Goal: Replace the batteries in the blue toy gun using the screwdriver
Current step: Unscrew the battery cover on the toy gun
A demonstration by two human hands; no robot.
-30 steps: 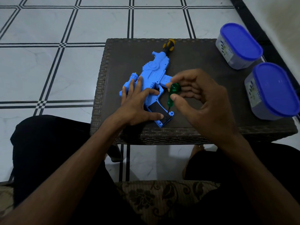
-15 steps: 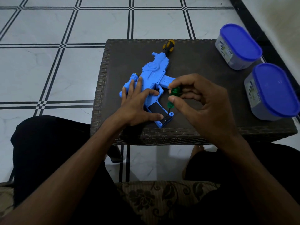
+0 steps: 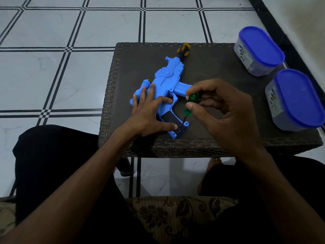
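The blue toy gun [image 3: 166, 80] lies flat on a dark wicker table [image 3: 219, 85], its grip pointing toward me with a black battery cover [image 3: 169, 118] on it. My left hand [image 3: 149, 115] presses flat on the gun's body, thumb lying along the grip. My right hand [image 3: 223, 110] pinches the green handle of a small screwdriver [image 3: 190, 103] between thumb and fingertips. The screwdriver stands nearly upright, its tip set on the lower end of the grip by the cover.
A second screwdriver with a black and yellow handle [image 3: 182, 51] lies at the table's far edge, past the gun's muzzle. Two plastic tubs with blue lids [image 3: 260, 46] [image 3: 299, 97] stand at the right side. My knees flank the table's near edge.
My right hand's fingers have shifted on the green handle, closing in round it, as in turning. The left hand and the gun have stayed put.
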